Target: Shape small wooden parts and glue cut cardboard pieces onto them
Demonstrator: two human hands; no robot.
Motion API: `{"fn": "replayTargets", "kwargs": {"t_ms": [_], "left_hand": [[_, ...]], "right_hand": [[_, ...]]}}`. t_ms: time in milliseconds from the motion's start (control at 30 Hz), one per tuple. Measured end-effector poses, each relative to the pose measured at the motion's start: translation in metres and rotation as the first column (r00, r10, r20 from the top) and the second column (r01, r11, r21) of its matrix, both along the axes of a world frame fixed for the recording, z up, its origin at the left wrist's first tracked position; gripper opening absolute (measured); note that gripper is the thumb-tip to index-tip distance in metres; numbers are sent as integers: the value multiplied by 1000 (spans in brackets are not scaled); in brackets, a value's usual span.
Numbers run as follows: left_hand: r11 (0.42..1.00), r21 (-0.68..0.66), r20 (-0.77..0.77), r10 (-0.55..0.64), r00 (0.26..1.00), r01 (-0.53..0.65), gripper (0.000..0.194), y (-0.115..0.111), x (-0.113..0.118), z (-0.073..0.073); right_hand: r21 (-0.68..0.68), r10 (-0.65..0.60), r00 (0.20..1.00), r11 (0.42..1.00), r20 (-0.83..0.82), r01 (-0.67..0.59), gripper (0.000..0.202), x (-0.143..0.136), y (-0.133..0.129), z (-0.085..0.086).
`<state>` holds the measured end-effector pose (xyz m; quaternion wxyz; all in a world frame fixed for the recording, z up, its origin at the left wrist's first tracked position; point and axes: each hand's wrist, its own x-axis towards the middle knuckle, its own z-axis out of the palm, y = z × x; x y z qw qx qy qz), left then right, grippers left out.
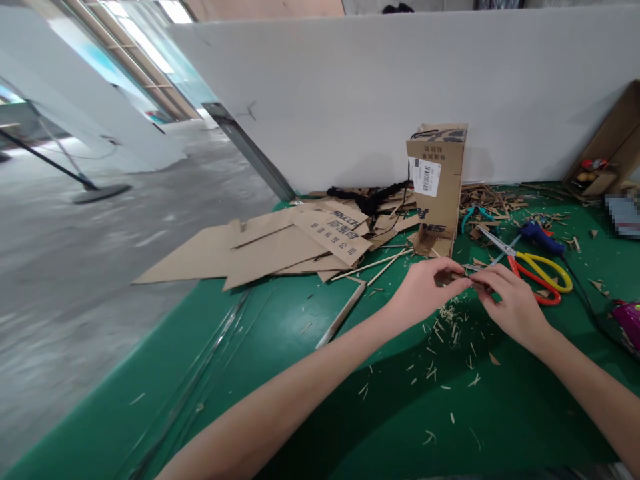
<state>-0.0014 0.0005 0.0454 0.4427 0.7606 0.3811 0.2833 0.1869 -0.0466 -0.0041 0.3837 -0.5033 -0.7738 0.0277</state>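
Note:
Both hands meet in front of an upright cardboard box (435, 180), to the right of the middle of the view. My left hand (425, 290) pinches a small brown piece (467, 277) that looks like cardboard. The fingers of my right hand (513, 303) close on the same piece from the other side. Its shape is mostly hidden by the fingers. Just beyond my right hand lie open scissors (543, 270) with one yellow and one red handle. Thin pale shavings (447, 323) are scattered on the green table (400, 420) under the hands.
Flat cardboard sheets (270, 247) and thin sticks (383, 263) lie at left. Behind the scissors are teal pliers (477, 215) and a blue glue gun (543, 237) with a cable. A white panel (350, 100) stands along the back. A purple packet (629, 320) is at the right edge.

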Motion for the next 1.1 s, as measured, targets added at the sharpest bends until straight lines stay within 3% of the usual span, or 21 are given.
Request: {"fn": "replayTargets", "kwargs": {"t_ms": [133, 333, 467, 567, 800, 1100], "left_hand": [[998, 55, 38, -21, 999, 19, 20, -1, 0, 0], [991, 128, 86, -60, 994, 49, 36, 2, -4, -3], [989, 135, 130, -73, 989, 55, 50, 2, -5, -7], [990, 139, 157, -58, 986, 36, 45, 1, -4, -8], [998, 52, 158, -33, 987, 25, 28, 0, -1, -4], [998, -27, 155, -51, 987, 56, 31, 2, -2, -4]], "right_hand": [[13, 39, 998, 999, -58, -38, 23, 2, -2, 2], [-121, 100, 961, 983, -259, -135, 20, -1, -3, 6], [-262, 70, 865, 938, -497, -227, 22, -3, -4, 5], [-311, 38, 782, 905, -622, -291, 23, -4, -4, 3], [-350, 11, 747, 879, -665, -325, 24, -4, -3, 1], [-372, -30, 734, 876, -678, -308, 26, -5, -2, -2]]}}
